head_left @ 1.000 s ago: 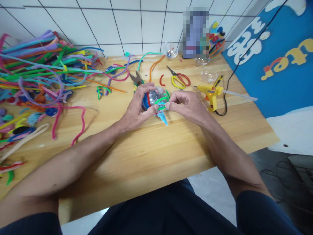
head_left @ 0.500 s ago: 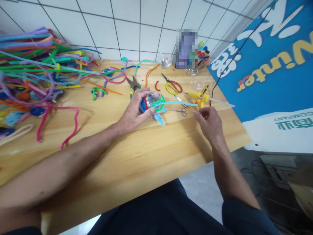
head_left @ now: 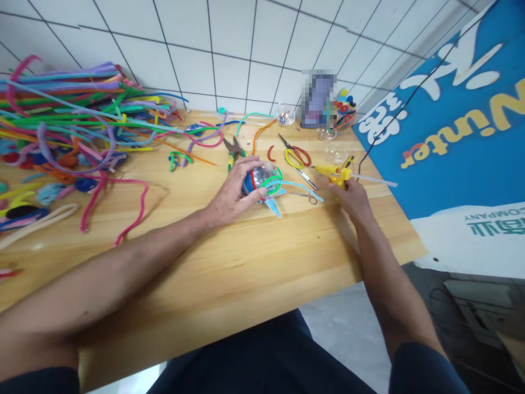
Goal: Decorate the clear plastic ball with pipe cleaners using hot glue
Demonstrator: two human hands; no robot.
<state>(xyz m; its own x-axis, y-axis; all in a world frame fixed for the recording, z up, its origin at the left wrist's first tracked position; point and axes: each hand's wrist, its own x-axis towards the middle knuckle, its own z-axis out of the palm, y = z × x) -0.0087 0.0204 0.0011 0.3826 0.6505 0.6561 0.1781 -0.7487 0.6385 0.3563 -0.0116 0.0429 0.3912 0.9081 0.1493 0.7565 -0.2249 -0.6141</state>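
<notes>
My left hand [head_left: 241, 189] is wrapped round a clear plastic ball [head_left: 259, 176] with blue and red bands on its left side. A green pipe cleaner curves over the ball's right side. From there a light blue pipe cleaner [head_left: 301, 186] reaches out to the right, its end loose. Light blue pointed pieces [head_left: 273, 207] stick out at the ball's lower edge. Over on the right, my right hand [head_left: 348, 196] has its fingers closed round the handle of a yellow hot glue gun [head_left: 337, 174], whose nozzle points left and whose clear glue stick juts out behind.
Behind the ball lie pliers [head_left: 233, 150], red-and-yellow-handled scissors [head_left: 296, 155] and a pen [head_left: 305, 178]; small scissors [head_left: 312, 199] lie to its right. Pipe cleaners [head_left: 82, 104] heap up on the left. Clear half-shells [head_left: 286, 114] stand by the tiled wall. A black cord [head_left: 394, 120] hangs at right.
My right hand has let go of the light blue pipe cleaner at the ball, moved right and closed on the glue gun's handle. My left hand has kept hold of the ball.
</notes>
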